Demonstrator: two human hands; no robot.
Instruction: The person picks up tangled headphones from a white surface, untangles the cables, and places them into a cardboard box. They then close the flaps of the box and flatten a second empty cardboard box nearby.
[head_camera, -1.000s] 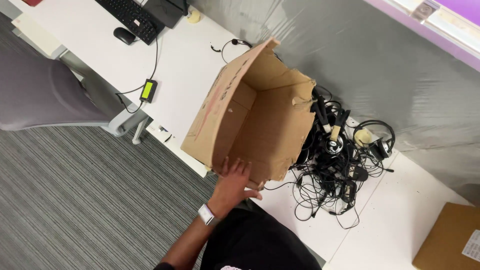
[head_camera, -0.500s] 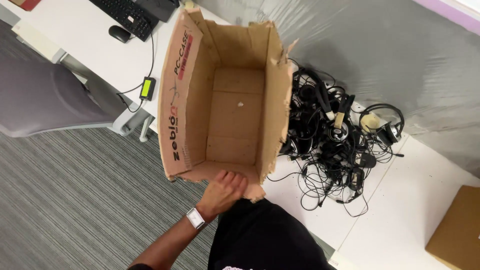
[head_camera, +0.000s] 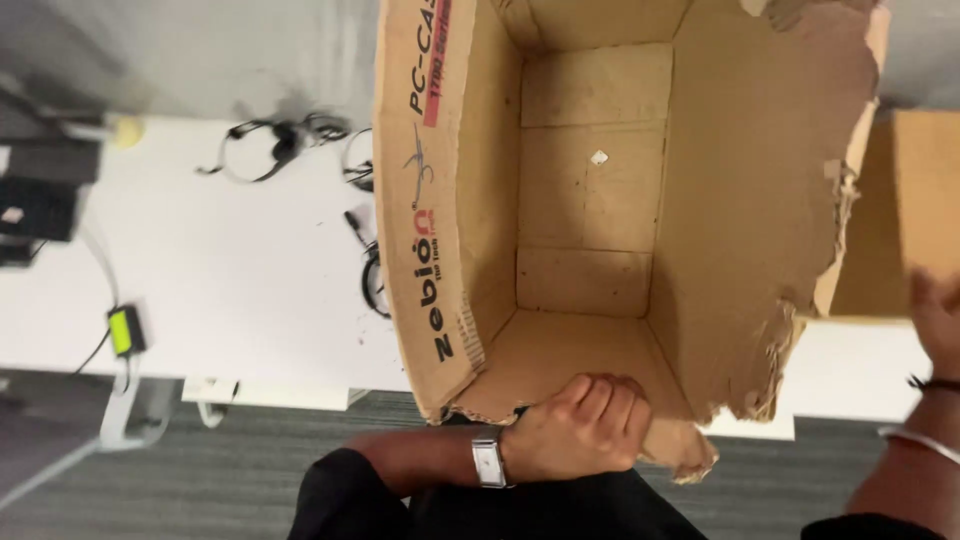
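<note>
– What lies on the left?

– On the white desk (head_camera: 230, 290) there is a headset (head_camera: 270, 145) with some cables, and a small green device (head_camera: 125, 330) near the desk edge.

– And in the middle?

– The cardboard box (head_camera: 600, 210) stands open and empty over the desk. The left hand (head_camera: 575, 430), with a wristwatch (head_camera: 488, 458), is closed on the torn near edge of the box.

– And the right?

– The right hand (head_camera: 938, 320) touches a second box (head_camera: 905, 215); whether it is open or closed cannot be seen.
</note>
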